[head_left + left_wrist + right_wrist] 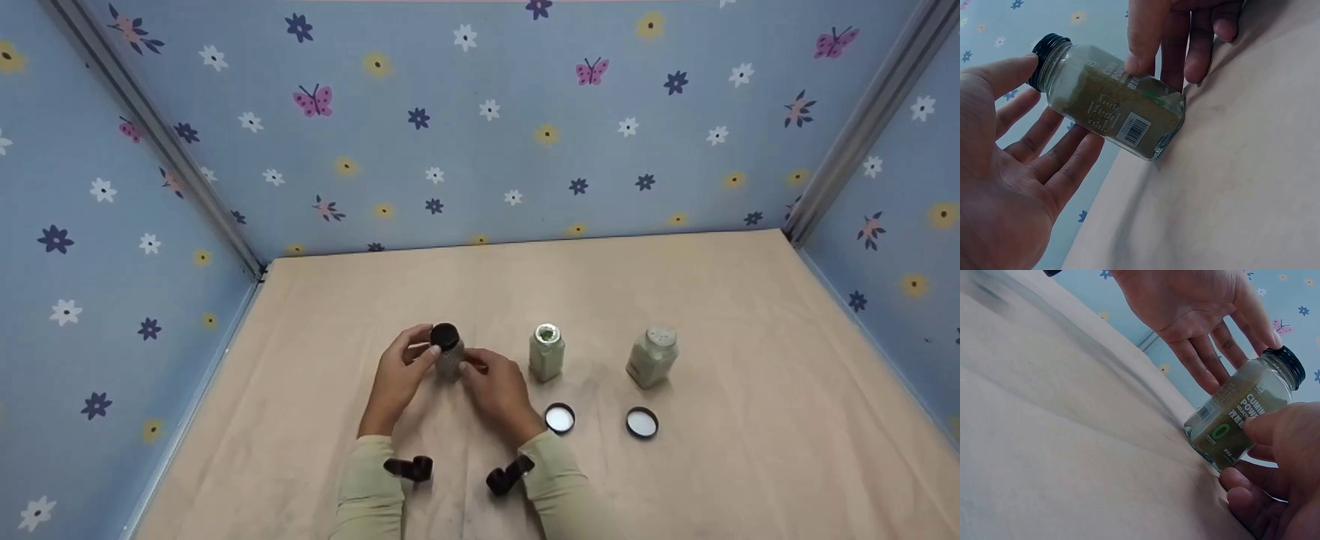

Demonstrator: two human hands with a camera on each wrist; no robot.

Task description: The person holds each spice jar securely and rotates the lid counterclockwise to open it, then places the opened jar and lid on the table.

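Note:
A glass spice jar [448,358] of greenish-brown powder stands on the beige table [750,315], its black cap [445,336] screwed on. My right hand [474,369] pinches the jar's body between thumb and fingers [1143,56]. My left hand [421,349] lies spread beside the jar, fingers straight. Its thumb tip [1023,64] touches the side of the cap [1045,49], and one fingertip [1272,338] reaches the cap [1286,360] from the other side. The jar's label [1230,422] faces the right wrist view; a barcode [1131,129] faces the left.
Right of the hands stand an uncapped jar [547,352] and a jar with a shaker top [652,357]. Two lids [559,418] [642,422] lie white side up in front of them. Blue flowered walls [480,135] close in the table on three sides.

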